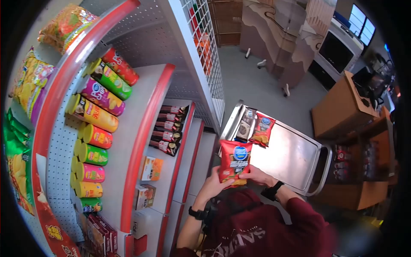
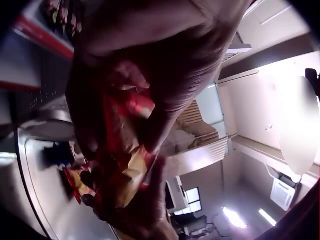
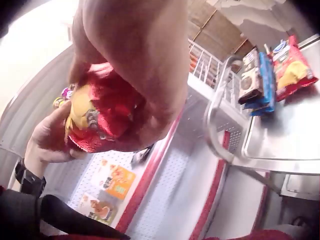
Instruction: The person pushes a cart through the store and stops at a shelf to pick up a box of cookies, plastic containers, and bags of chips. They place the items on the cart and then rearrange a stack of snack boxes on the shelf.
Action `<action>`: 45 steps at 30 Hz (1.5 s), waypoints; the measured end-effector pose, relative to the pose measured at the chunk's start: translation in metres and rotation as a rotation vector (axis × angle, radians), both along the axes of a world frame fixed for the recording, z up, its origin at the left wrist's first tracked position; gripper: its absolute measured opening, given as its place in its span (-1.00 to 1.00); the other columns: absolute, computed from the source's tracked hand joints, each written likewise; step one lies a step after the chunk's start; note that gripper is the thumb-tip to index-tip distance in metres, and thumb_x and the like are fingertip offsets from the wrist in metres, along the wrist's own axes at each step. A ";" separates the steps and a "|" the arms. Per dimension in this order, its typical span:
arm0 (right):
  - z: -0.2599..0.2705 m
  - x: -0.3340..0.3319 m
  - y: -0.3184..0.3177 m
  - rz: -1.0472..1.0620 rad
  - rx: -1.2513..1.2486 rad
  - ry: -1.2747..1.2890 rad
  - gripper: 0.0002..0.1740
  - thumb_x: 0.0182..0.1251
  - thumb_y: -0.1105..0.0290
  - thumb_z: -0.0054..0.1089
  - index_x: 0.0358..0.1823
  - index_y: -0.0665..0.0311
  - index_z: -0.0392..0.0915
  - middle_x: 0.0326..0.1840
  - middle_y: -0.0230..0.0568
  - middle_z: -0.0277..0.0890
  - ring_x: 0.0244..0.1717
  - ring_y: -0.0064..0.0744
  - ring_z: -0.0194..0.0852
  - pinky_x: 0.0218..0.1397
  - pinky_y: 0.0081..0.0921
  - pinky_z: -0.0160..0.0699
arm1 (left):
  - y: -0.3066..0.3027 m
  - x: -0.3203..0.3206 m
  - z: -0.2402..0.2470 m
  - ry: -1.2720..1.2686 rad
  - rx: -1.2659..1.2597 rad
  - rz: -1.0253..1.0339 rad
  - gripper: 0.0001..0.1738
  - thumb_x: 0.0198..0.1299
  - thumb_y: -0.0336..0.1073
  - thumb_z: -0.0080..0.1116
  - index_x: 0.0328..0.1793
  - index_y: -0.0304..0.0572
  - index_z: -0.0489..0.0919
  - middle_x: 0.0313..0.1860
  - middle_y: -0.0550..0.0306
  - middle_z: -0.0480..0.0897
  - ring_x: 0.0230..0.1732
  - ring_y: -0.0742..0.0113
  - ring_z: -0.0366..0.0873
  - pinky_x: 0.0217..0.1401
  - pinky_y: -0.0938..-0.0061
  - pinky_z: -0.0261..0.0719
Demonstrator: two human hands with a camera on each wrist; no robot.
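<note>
A red bag of chips (image 1: 235, 159) with a blue logo is held upright in front of the person's body. My left hand (image 1: 212, 185) grips its lower left side, and my right hand (image 1: 257, 176) pinches the lower right corner. In the right wrist view the chip bag (image 3: 102, 112) sits between both hands, its yellow part showing. Just beyond it, on the metal cart (image 1: 291, 158), lie a second red chip bag (image 1: 263, 129) and a dark cookie pack (image 1: 246, 124). A blue pack (image 3: 266, 82) shows beside the cookie pack in the right wrist view.
To the left stands a store shelf (image 1: 141, 128) with red edges, bearing several chip canisters (image 1: 100, 115), dark snack packs (image 1: 169, 128) and small boxes (image 1: 152, 168). Bagged snacks (image 1: 32, 85) fill the far left. A wooden cabinet (image 1: 346, 113) stands to the right.
</note>
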State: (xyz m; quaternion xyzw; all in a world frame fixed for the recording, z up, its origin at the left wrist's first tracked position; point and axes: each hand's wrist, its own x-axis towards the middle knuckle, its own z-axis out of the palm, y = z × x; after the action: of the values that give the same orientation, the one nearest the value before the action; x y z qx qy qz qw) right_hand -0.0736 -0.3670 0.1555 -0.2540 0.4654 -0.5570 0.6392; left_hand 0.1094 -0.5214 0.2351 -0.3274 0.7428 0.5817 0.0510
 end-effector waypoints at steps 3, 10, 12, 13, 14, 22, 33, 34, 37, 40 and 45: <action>-0.017 -0.010 0.036 -0.299 0.129 -0.216 -0.38 0.30 0.32 0.41 0.34 0.32 0.39 0.24 -0.20 0.56 0.20 -0.37 0.56 0.33 -0.35 0.52 | 0.014 -0.019 -0.024 -0.012 -0.233 -0.100 0.07 0.15 0.13 0.43 0.54 -0.40 0.11 0.26 -0.29 0.56 0.16 0.00 0.64 0.21 0.25 0.59; -0.116 -0.044 0.097 -0.510 0.571 0.025 -0.44 0.31 0.10 0.41 0.24 0.15 0.45 0.03 -0.29 0.64 -0.12 -0.41 0.66 -0.11 -0.38 0.66 | -0.002 0.014 0.034 0.056 -0.201 0.013 -0.22 0.28 -0.08 0.32 0.50 -0.26 0.24 0.22 -0.18 0.60 0.05 0.01 0.68 0.09 0.28 0.64; -0.138 -0.051 0.099 -0.483 0.653 -0.022 -0.43 0.27 0.04 0.45 0.20 0.10 0.47 -0.04 -0.32 0.65 -0.19 -0.43 0.62 -0.20 -0.40 0.60 | -0.008 0.034 0.051 0.055 -0.275 0.046 -0.23 0.28 -0.09 0.33 0.49 -0.25 0.26 0.20 -0.16 0.62 0.04 0.04 0.68 0.09 0.29 0.65; -0.149 -0.055 0.097 -0.464 0.648 -0.017 -0.43 0.27 0.04 0.45 0.20 0.10 0.47 -0.04 -0.32 0.65 -0.19 -0.43 0.62 -0.20 -0.40 0.60 | -0.010 0.044 0.057 0.059 -0.349 0.063 -0.25 0.27 -0.09 0.34 0.47 -0.23 0.29 0.19 -0.14 0.64 0.04 0.07 0.68 0.08 0.30 0.65; -0.161 -0.061 0.094 -0.448 0.665 -0.017 -0.43 0.26 0.04 0.46 0.19 0.10 0.48 -0.07 -0.32 0.65 -0.20 -0.43 0.60 -0.20 -0.40 0.60 | -0.012 0.055 0.063 0.046 -0.369 0.100 -0.30 0.27 -0.12 0.34 0.45 -0.21 0.33 0.18 -0.10 0.65 0.04 0.15 0.68 0.08 0.34 0.64; -0.204 -0.083 0.051 -0.385 0.734 -0.010 -0.45 0.21 0.04 0.49 0.10 0.19 0.53 -0.07 -0.27 0.59 -0.15 -0.29 0.54 -0.12 -0.27 0.54 | -0.003 0.128 0.088 -0.006 -0.312 0.361 -0.35 0.28 -0.10 0.33 0.38 -0.24 0.38 0.18 -0.11 0.65 0.09 0.02 0.67 0.14 0.23 0.61; -0.182 -0.092 0.047 -0.185 0.945 1.159 0.05 0.18 -0.51 0.10 -0.17 0.64 0.60 -0.17 0.40 0.65 -0.05 0.24 0.68 0.03 0.01 0.61 | 0.036 0.184 0.095 -0.121 -0.471 0.289 -0.35 0.26 -0.04 0.34 0.36 -0.22 0.42 0.23 -0.13 0.61 0.13 0.01 0.65 0.16 0.25 0.59; -0.165 -0.087 0.047 -0.158 0.945 1.241 -0.01 0.22 -0.47 0.08 -0.20 0.60 0.63 -0.13 0.40 0.63 -0.03 0.29 0.66 0.03 0.05 0.59 | 0.040 0.191 0.103 -0.139 -0.441 0.308 -0.36 0.28 -0.01 0.30 0.35 -0.21 0.42 0.24 -0.15 0.59 0.18 -0.03 0.61 0.19 0.24 0.58; -0.161 -0.074 0.039 -0.187 0.463 1.426 -0.36 0.40 -0.15 0.15 -0.35 0.43 0.65 -0.45 0.24 0.61 -0.39 0.09 0.67 -0.32 -0.03 0.55 | 0.045 0.212 0.132 -0.115 -0.591 0.324 -0.39 0.32 0.01 0.25 0.34 -0.22 0.42 0.24 -0.14 0.58 0.21 -0.06 0.58 0.22 0.22 0.56; -0.130 -0.036 -0.009 -0.129 0.064 1.198 -0.48 0.44 0.15 0.18 -0.58 0.46 0.51 -0.71 0.01 0.40 -0.69 -0.19 0.30 -0.54 -0.14 0.24 | 0.051 0.226 0.163 -0.066 -0.556 0.439 -0.42 0.39 0.02 0.16 0.34 -0.24 0.41 0.25 -0.13 0.57 0.22 -0.11 0.56 0.25 0.18 0.53; -0.140 0.006 -0.087 0.327 -0.250 1.154 -0.45 0.51 0.07 0.06 -0.39 0.53 0.53 -0.51 0.21 0.50 -0.50 -0.18 0.24 -0.39 -0.07 0.26 | 0.056 0.236 0.231 0.225 -0.821 0.631 -0.64 0.41 -0.18 0.19 0.19 -0.24 0.51 0.01 -0.05 0.66 0.01 0.12 0.69 0.05 0.28 0.64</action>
State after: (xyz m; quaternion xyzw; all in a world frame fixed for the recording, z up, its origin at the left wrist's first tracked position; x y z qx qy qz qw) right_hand -0.0675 -0.4544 0.0159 -0.6560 0.6226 -0.2746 0.3265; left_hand 0.3451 -0.4652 0.4662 -0.4638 0.7757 0.2615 -0.3389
